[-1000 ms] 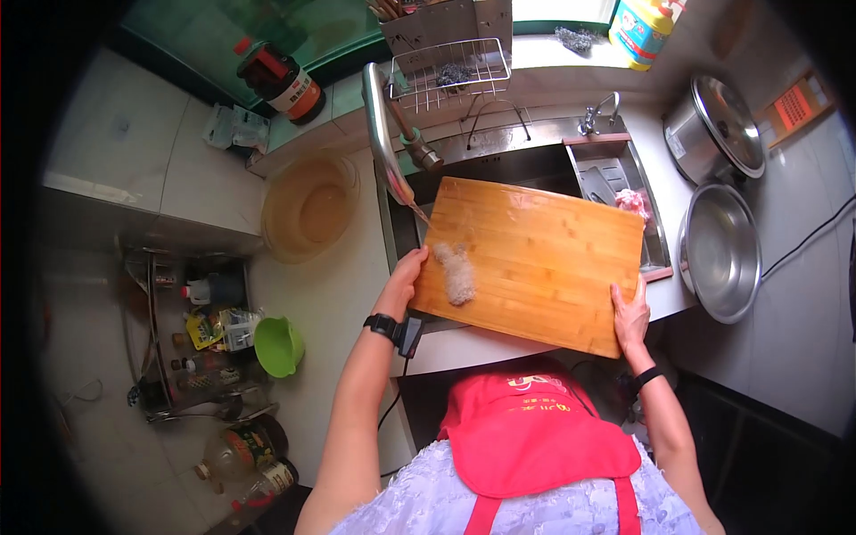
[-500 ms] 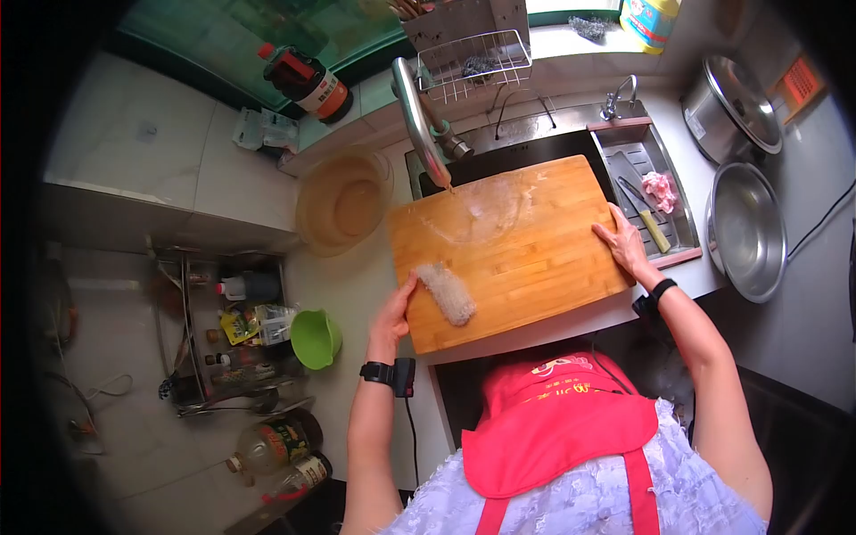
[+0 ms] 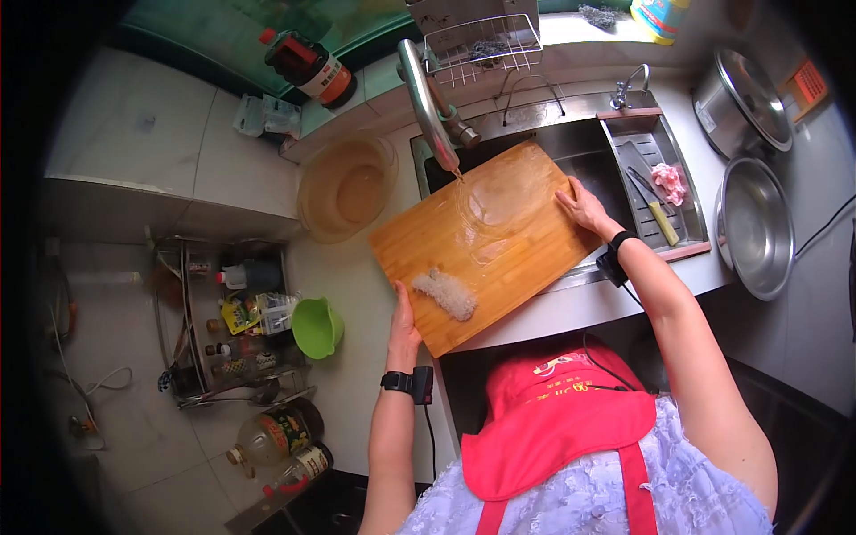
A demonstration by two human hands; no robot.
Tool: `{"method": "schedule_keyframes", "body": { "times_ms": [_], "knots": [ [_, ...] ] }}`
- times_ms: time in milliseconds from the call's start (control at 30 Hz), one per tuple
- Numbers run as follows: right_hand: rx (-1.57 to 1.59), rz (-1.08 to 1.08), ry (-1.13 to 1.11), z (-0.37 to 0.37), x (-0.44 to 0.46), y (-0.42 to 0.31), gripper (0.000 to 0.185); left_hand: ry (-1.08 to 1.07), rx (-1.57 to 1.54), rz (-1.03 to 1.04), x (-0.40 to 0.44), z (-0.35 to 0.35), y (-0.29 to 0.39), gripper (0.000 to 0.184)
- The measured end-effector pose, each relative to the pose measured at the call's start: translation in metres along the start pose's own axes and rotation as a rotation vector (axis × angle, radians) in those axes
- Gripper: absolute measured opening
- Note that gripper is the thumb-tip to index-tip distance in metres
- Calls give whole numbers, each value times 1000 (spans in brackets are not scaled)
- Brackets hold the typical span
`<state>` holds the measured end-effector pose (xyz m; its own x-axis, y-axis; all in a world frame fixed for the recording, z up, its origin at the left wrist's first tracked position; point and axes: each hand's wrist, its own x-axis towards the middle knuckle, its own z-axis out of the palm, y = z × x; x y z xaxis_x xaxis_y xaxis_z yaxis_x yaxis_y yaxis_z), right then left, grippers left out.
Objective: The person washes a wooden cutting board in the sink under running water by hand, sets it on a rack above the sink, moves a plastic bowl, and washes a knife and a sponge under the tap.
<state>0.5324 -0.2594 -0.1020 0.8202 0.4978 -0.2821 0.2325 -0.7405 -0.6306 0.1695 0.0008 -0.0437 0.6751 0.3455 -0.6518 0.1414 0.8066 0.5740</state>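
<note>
A wooden cutting board (image 3: 526, 236) slants over the sink, its upper part wet beneath the tap (image 3: 430, 116). My left hand (image 3: 406, 323) grips its lower left edge, thumb on top and the other fingers hidden below. On the right edge, my right hand (image 3: 586, 210) holds the board with its thumb on the upper face. A whitish, rough scrubber that looks like a loofah (image 3: 446, 294) lies on the board near my left thumb. Water from the tap spreads over the wood in a thin sheet.
Right of the sink (image 3: 584, 147), a drainer tray (image 3: 691, 234) holds a knife (image 3: 655, 209) and a pink cloth-like bundle (image 3: 669, 183). A steel basin (image 3: 756, 230) and lidded pot (image 3: 744, 102) stand beyond. Left are a tan basin (image 3: 325, 201), green bowl (image 3: 316, 328) and several bottles.
The board has turned counterclockwise, its right side swinging up toward the sink's back and leftward. My right hand moved with it. The scrubber still lies on the board.
</note>
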Motion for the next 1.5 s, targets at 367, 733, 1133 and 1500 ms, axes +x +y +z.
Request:
{"method": "schedule_keyframes", "body": {
  "times_ms": [367, 733, 1133, 1500],
  "knots": [
    [-300, -297, 278, 78, -61, -105, 66, 672, 539, 304, 1, 5, -14, 72],
    [-90, -1086, -174, 138, -125, -172, 51, 600, 401, 276, -4, 7, -19, 75],
    [-543, -374, 298, 50, 14, -67, 51, 707, 515, 380, 14, -16, -29, 72],
    [-126, -892, -2, 133, -146, -156, 55, 643, 398, 317, 8, -5, -22, 70]
  ]
}}
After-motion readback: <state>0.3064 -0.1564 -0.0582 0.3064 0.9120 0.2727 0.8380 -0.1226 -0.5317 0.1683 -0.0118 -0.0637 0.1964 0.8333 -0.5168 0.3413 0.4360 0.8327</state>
